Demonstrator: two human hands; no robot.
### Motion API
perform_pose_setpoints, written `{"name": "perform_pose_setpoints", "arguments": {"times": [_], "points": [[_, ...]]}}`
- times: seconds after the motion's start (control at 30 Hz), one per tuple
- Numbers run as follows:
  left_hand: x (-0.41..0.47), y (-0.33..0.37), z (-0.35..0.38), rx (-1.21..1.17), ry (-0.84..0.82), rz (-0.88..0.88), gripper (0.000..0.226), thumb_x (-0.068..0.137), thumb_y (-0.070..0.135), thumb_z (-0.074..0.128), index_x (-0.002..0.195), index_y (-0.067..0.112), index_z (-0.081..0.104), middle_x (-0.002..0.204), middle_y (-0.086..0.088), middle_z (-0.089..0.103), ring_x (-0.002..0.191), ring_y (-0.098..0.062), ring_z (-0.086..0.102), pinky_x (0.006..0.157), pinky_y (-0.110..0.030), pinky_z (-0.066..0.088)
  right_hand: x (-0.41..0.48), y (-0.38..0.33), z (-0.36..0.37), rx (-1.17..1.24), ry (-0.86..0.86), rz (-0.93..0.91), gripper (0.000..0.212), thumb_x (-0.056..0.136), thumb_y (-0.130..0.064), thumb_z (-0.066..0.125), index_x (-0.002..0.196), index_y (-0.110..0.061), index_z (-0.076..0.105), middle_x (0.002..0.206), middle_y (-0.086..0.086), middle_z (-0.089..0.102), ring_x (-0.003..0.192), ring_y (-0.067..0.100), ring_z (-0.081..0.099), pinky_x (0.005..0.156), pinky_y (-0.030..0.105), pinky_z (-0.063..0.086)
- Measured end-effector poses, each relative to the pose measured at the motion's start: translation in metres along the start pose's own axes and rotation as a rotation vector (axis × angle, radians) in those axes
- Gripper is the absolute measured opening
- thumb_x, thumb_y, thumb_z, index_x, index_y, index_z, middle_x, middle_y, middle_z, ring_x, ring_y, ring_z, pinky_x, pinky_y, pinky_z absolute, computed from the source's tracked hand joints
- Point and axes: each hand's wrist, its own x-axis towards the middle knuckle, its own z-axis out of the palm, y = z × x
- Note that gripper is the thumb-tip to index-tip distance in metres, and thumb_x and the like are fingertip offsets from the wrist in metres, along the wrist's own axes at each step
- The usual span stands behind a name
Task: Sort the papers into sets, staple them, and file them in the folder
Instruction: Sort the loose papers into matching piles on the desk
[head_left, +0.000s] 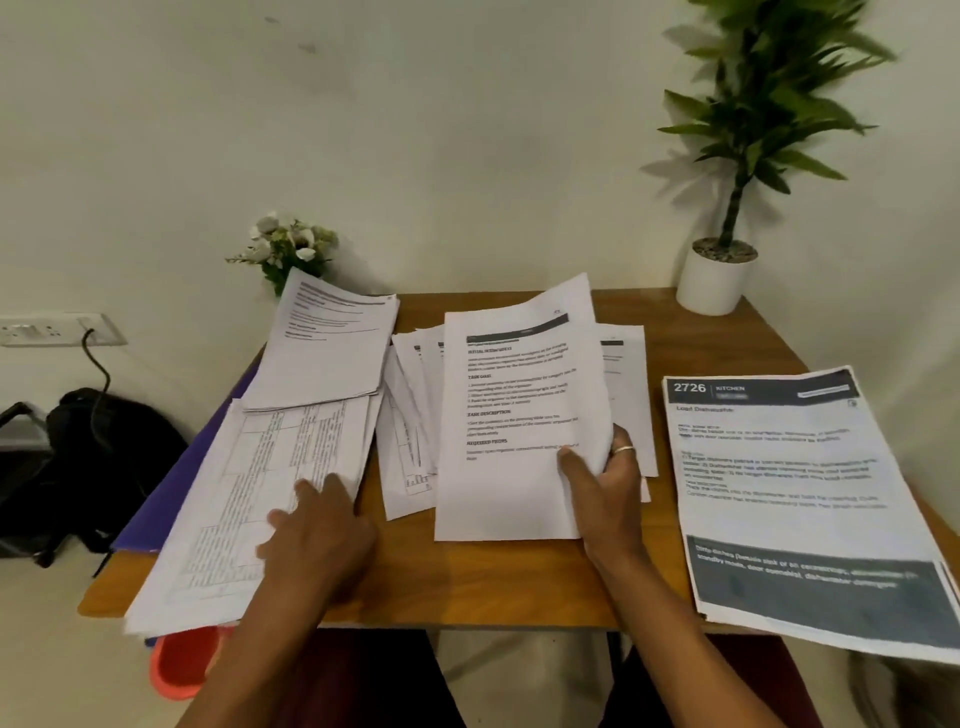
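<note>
Our right hand (610, 483) had its fingers (622, 441) curled behind a printed text sheet (511, 415), with the thumb pressed on its face. It pinched the sheet at the lower right edge. The sheet was lifted clear of a fanned loose pile (415, 415) beneath it, its long axis running six to twelve o'clock.

Our left hand (317, 530) lay flat, fingers straight, on the gridded sheets (249, 493) at nine o'clock from the held page and gripped nothing.

Two more sets lay outward. A squared stack (332, 353) sat at eleven o'clock, and the "2726 KITCHEN" sheets (779, 493) at three o'clock, overhanging the worktop (519, 582) edge. We judged that the coming move turned on this. The kitchen set lay just beside the holding hand, while the left-hand sets lay across the fanned pile.

The purple folder (171, 478) lay under the left-hand sets, and we could not tell whether it held any papers. Nothing looked stapled yet. A red object (182, 665) showed at seven o'clock, too hidden to name. At one o'clock a white pot (717, 286) held a green plant.
</note>
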Motion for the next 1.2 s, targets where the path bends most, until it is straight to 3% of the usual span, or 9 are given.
{"name": "perform_pose_setpoints", "arguments": {"times": [0.17,0.3,0.37,0.5,0.6,0.7,0.97,1.1,1.2], "points": [[-0.008,-0.005,0.0,0.027,0.004,0.043,0.045,0.084,0.035,0.053,0.125,0.024,0.037,0.131,-0.006,0.044,0.125,-0.039,0.044,0.1,-0.064,0.045,0.001,0.002,-0.001,-0.048,-0.032,-0.005,0.048,0.095,-0.025,0.07,0.135,-0.029,0.045,0.131,-0.004,0.059,0.112,0.017,0.062,0.076,0.018,0.06],[-0.014,0.007,-0.004,0.126,0.14,0.102,0.07,0.092,0.063,0.052,0.149,0.027,0.03,0.164,-0.01,0.021,0.151,-0.043,0.016,0.117,-0.066,0.025,0.0,0.001,-0.002,-0.04,-0.037,-0.01,0.048,0.094,-0.024,0.071,0.134,-0.03,0.044,0.129,-0.006,0.059,0.11,0.015,0.062,0.071,0.013,0.057],[-0.023,0.027,-0.008,-0.09,0.21,0.225,0.082,0.093,0.066,0.054,0.159,0.028,0.024,0.171,-0.005,0.009,0.157,-0.036,0.007,0.121,-0.061,0.019,0.0,-0.002,-0.002,0.028,-0.039,0.005,0.045,0.095,-0.021,0.07,0.131,-0.031,0.046,0.127,-0.007,0.061,0.111,0.016,0.064,0.072,0.016,0.058],[-0.029,0.08,-0.005,-0.744,0.115,0.366,0.078,0.089,0.061,0.062,0.157,0.033,0.034,0.159,0.006,0.041,0.141,-0.021,0.047,0.109,-0.048,0.042,0.001,-0.007,-0.007,0.22,-0.041,0.086,0.038,0.094,-0.008,0.068,0.12,-0.032,0.055,0.114,-0.012,0.07,0.105,0.014,0.069,0.072,0.025,0.06],[-0.022,0.102,0.004,-1.034,0.012,0.433,0.048,0.094,0.042,0.067,0.14,0.031,0.056,0.134,0.013,0.066,0.115,-0.008,0.067,0.095,-0.031,0.057,0.002,-0.006,-0.011,0.286,-0.035,0.126,0.038,0.093,0.001,0.063,0.117,-0.029,0.06,0.105,-0.013,0.075,0.101,0.015,0.071,0.072,0.028,0.061],[-0.012,0.111,0.019,-1.21,-0.047,0.406,0.022,0.097,0.026,0.067,0.119,0.026,0.067,0.11,0.012,0.077,0.101,-0.014,0.075,0.078,-0.025,0.062,0.004,-0.004,-0.012,0.296,-0.029,0.15,0.04,0.092,0.004,0.061,0.118,-0.027,0.061,0.105,-0.011,0.075,0.103,0.021,0.07,0.071,0.028,0.06],[-0.005,0.091,0.039,-1.446,0.165,0.233,0.019,0.099,0.012,0.06,0.098,0.026,0.072,0.094,0.014,0.073,0.097,-0.013,0.067,0.09,-0.038,0.054,0.001,-0.002,-0.007,0.315,-0.01,0.031,0.036,0.093,-0.033,0.06,0.126,-0.018,0.059,0.125,-0.004,0.067,0.119,0.022,0.063,0.094,0.042,0.057],[0.0,0.084,0.039,-1.442,0.203,0.219,0.009,0.085,0.016,0.058,0.078,0.021,0.059,0.078,0.007,0.064,0.081,-0.013,0.061,0.083,-0.044,0.046,0.004,-0.011,-0.008,0.206,0.084,-0.09,0.023,0.102,-0.033,0.053,0.109,-0.014,0.065,0.094,0.001,0.07,0.086,0.011,0.066,0.075,0.023,0.055],[0.007,0.082,0.042,-1.481,0.158,0.209,0.005,0.071,0.02,0.056,0.068,0.024,0.057,0.075,-0.004,0.057,0.079,-0.028,0.053,0.074,-0.044,0.042,0.027,-0.023,-0.011,-0.086,0.129,-0.124,0.008,0.099,-0.022,0.063,0.106,-0.023,0.068,0.097,-0.008,0.068,0.088,0.004,0.062,0.077,0.024,0.052]]}}
